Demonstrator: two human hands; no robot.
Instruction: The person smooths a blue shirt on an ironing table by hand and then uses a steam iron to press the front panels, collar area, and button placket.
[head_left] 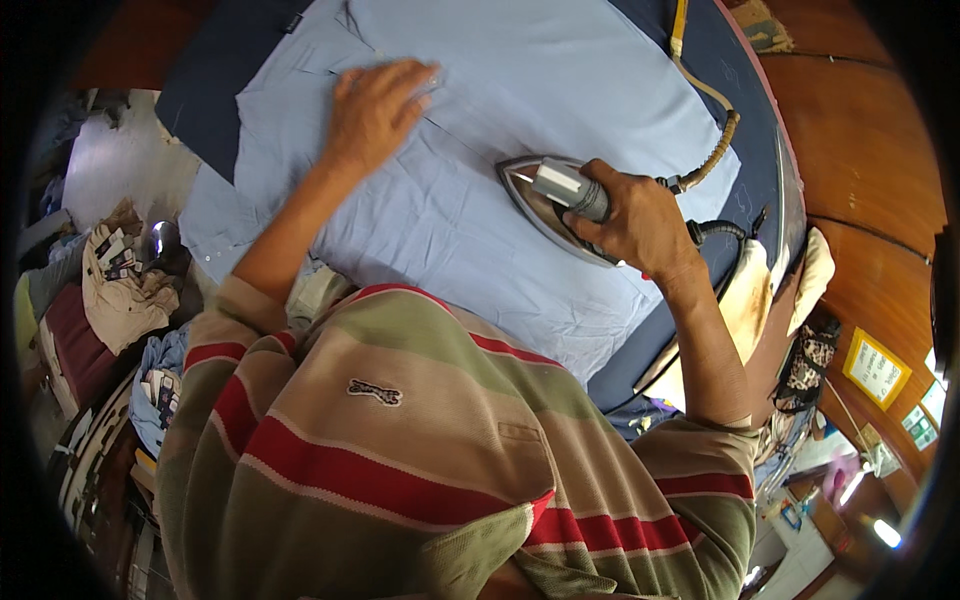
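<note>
A light blue shirt (480,80) lies spread over a dark navy board cover (210,110), with creases in its near part. My right hand (645,222) is wrapped round the grey handle of a steam iron (545,205), whose soleplate rests on the cloth and points left. To the upper left, my left hand (380,112) lies on the shirt, fingers stretched out toward the right and slightly blurred. Nothing shows in it.
A hose (715,150) and a dark cable (720,230) run from the iron past the board's right edge. Piled garments (125,275) lie at the left. Wooden panelling (850,150) stands at the right, with a yellow-framed sign (874,368) lower down.
</note>
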